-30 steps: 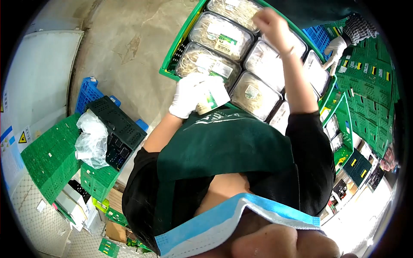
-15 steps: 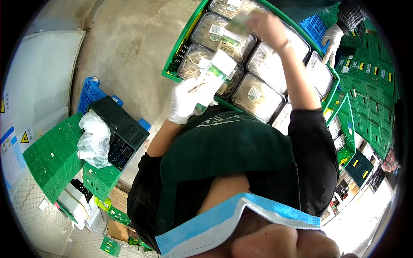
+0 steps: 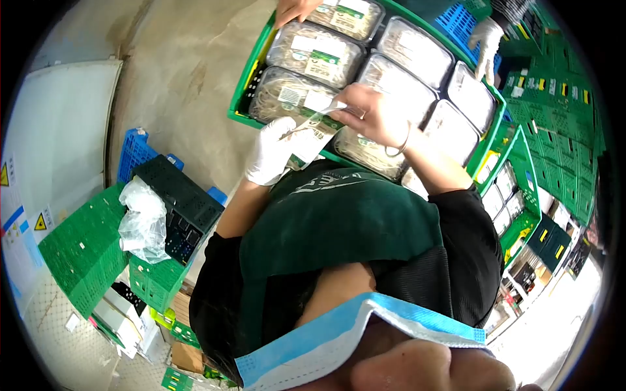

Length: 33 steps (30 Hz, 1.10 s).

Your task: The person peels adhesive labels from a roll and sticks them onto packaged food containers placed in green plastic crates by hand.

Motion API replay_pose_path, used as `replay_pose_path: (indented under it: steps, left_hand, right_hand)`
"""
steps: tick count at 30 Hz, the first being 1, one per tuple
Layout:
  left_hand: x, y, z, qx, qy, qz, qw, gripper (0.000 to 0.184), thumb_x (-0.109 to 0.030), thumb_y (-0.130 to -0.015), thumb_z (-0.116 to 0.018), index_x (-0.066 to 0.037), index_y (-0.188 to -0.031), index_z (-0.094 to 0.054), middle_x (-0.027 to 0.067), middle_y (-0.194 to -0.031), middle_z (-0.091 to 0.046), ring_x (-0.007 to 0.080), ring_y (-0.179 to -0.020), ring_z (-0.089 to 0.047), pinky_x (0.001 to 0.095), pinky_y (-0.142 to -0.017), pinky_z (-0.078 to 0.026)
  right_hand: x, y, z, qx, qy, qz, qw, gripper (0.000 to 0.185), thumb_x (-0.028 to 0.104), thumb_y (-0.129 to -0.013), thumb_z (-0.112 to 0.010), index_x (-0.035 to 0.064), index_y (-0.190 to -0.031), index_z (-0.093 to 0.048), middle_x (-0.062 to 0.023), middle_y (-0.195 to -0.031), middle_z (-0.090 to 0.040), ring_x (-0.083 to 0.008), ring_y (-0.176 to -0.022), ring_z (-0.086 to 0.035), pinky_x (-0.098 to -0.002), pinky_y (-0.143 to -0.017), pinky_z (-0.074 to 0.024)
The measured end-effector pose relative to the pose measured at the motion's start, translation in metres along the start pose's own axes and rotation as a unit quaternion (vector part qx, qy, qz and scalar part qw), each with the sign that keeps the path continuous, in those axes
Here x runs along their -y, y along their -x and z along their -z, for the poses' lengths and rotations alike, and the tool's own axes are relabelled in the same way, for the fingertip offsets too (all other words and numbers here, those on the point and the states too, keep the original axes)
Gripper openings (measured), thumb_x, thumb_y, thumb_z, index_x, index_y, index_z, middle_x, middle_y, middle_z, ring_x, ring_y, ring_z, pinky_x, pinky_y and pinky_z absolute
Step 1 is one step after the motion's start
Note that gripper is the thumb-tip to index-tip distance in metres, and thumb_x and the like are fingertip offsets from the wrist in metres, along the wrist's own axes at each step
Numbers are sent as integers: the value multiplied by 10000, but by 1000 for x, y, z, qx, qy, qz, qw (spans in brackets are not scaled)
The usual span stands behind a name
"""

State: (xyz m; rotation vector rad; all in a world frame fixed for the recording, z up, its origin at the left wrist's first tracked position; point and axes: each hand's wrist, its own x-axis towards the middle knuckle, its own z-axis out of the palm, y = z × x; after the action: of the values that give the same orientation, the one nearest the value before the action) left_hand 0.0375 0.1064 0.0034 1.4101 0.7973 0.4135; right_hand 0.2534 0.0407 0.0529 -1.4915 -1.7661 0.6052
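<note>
In the head view, my white-gloved left hand is closed on a sheet of green-and-white labels at the near edge of a green crate. My bare right hand pinches the end of a label that stretches back toward the left hand. Beneath and beyond both hands, clear-lidded trays of pale, noodle-like strands fill the crate in rows. The trays on the left side carry green-and-white labels; several on the right show none that I can see.
Another person's bare hand touches the crate's far left corner. A co-worker's gloved hand hangs at its right edge. Stacked green crates stand on the right. A black crate with a plastic bag lies at left.
My right hand has come back from the far trays to the label sheet at my left hand. A labelled far tray now shows plainly. Another person's bare hand has appeared at the top.
</note>
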Motion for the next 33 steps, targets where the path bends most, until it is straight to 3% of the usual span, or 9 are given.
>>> replay_pose_path:
  steps: [4,7,9,15,19,23,27,29,33]
  left_hand:
    - [-33,-19,-36,3,-53,-61,997,158,-33,-740,-580,30,-883,-553,63,-788,-572,96,-689,-508,226,-616,-427]
    - [-22,-25,-60,-23,-67,-48,996,75,-33,-737,-582,14,-785,-550,27,-654,-525,89,-594,-463,216,-564,-399]
    - [-28,-17,-58,50,-23,-36,998,42,8,-727,-564,12,-764,-545,38,-650,-516,82,-596,-463,212,-562,-396]
    - [-41,-20,-79,-58,20,-44,997,56,-6,-786,-524,24,-828,-543,43,-751,-570,99,-690,-524,214,-649,-433]
    - [-28,-26,-112,-95,103,-56,989,137,-21,-794,-524,18,-925,-510,73,-870,-558,83,-749,-505,215,-663,-429]
    - [-61,-22,-121,-17,63,-35,997,132,63,-735,-553,35,-859,-516,52,-804,-533,83,-671,-460,201,-627,-413]
    - [-27,-21,-99,3,-213,6,977,104,-8,-724,-586,18,-686,-493,29,-619,-484,107,-560,-431,229,-555,-397]
    - [-19,-17,-96,-18,-203,-26,979,95,-25,-707,-611,20,-695,-529,38,-615,-489,118,-567,-459,232,-547,-398]
    - [-27,-4,-87,-73,46,52,995,108,3,-708,-609,35,-807,-582,27,-719,-547,99,-655,-514,208,-570,-408]
  right_hand:
    - [11,25,-11,-17,-100,-116,988,139,85,-713,-618,14,-820,-564,-133,-744,-573,-241,-674,-576,-306,-601,-453]
    - [-7,39,14,-80,59,-81,992,129,108,-748,-601,18,-834,-568,-113,-699,-590,-167,-660,-587,-260,-591,-453]
    - [-64,29,50,-189,67,-227,953,154,212,-769,-578,61,-783,-601,-60,-733,-620,-161,-648,-600,-288,-592,-475]
    - [-33,28,64,93,-34,-159,982,514,502,-682,-601,40,-906,-576,-81,-779,-613,-207,-693,-601,-310,-629,-474]
    - [-21,59,26,48,-71,-138,987,262,213,-692,-618,24,-863,-557,-179,-692,-562,-331,-664,-563,-369,-602,-449]
    - [-7,70,54,-46,-109,-159,980,218,150,-708,-648,2,-848,-569,-122,-670,-574,-208,-593,-571,-276,-552,-451]
    - [-29,77,36,-61,14,-74,995,129,131,-715,-635,63,-818,-598,-88,-717,-609,-187,-599,-594,-272,-534,-467]
    - [-61,52,75,-36,160,-255,953,82,108,-754,-569,91,-822,-612,-70,-742,-619,-148,-625,-585,-262,-556,-466]
    - [-182,31,132,-81,348,-101,929,307,239,-746,-553,25,-942,-454,-181,-877,-539,-344,-871,-506,-403,-752,-413]
